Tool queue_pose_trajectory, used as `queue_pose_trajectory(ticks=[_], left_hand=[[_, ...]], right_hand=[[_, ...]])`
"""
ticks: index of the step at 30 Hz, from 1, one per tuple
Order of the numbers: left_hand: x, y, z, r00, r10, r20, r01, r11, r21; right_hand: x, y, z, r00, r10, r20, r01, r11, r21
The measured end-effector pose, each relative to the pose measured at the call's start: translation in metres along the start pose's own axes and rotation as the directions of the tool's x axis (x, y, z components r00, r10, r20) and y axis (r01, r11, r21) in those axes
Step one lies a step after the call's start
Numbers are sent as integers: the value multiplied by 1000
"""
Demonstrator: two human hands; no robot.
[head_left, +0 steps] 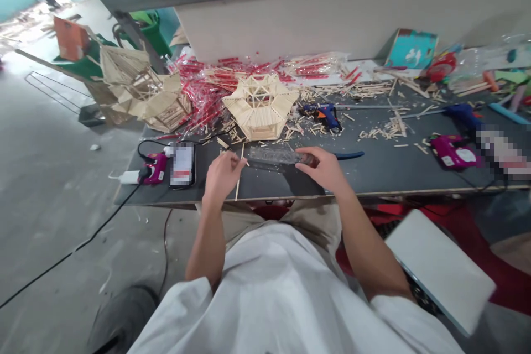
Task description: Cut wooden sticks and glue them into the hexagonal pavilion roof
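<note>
Dark worktable (373, 171), ruler (277, 156) under right hand (326, 168)

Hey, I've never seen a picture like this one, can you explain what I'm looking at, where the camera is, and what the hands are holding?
There is no machine: a person wears a camera on the head, looking down at their own two bare hands, so the one picture is their view. The left hand pinches a thin wooden stick that stands nearly straight on the dark table. The right hand presses on a clear plastic ruler lying flat. Behind them sits a small hexagonal roof model of sticks, with loose stick offcuts around it, a blue glue gun, a pink glue gun at right, and a phone at left.
</note>
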State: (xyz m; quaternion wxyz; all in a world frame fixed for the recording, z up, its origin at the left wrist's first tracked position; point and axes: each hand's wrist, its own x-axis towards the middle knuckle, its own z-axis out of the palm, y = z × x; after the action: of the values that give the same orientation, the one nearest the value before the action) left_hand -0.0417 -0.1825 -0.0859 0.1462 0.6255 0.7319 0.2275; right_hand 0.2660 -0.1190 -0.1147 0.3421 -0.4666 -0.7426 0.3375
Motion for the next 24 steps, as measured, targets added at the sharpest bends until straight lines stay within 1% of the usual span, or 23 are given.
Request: queue_pose_trajectory(ticks=[1,2,3,5,8,10,12,13,15,16,17,18,19,20,22,24], left_hand=[[-10,-5,-1,995,-62,79,56,995,77],[-18,-11,0,977,-128,171,102,983,152],[-25,-15,1,955,-174,239,125,971,206],[-32,-22,6,934,-196,300,121,960,251],[-32,-22,12,927,-192,321,96,952,292],[-32,-20,13,922,-196,334,82,942,325],[-36,-20,10,930,-188,317,66,931,360],[-41,-22,7,940,-175,292,56,926,374],[-53,-28,-1,967,-113,229,23,932,362],[-60,-31,-6,975,-63,214,-9,947,322],[-66,-33,-11,975,4,223,-61,967,249],[-71,-34,-16,964,78,255,-120,981,153],[-74,-34,-20,952,138,272,-158,986,53],[-75,-32,-23,945,189,267,-185,982,-38],[-69,-23,-22,946,273,174,-244,955,-171],[-51,-11,-15,932,362,34,-345,910,-229]], right_hand=[[-2,3,0,1000,1,0,-1,1000,5],[-3,6,1,1000,2,5,-2,1000,8],[-4,9,1,1000,1,13,-1,1000,10],[-5,12,2,999,1,33,-1,1000,11],[-6,16,5,999,-3,53,3,1000,6],[-5,18,5,999,-7,50,6,1000,3],[-5,20,5,999,-8,42,8,1000,2],[-5,21,4,999,-7,40,7,1000,3],[-4,23,3,999,-7,43,7,1000,8],[-3,23,2,999,-8,48,7,1000,11],[-2,23,2,998,-9,55,8,1000,16],[0,23,2,998,-9,64,8,1000,27],[1,23,3,997,-9,75,5,999,46],[3,22,4,996,-8,86,2,998,70],[6,21,8,994,-8,111,-5,993,121],[10,20,14,992,-13,125,-6,988,152]])
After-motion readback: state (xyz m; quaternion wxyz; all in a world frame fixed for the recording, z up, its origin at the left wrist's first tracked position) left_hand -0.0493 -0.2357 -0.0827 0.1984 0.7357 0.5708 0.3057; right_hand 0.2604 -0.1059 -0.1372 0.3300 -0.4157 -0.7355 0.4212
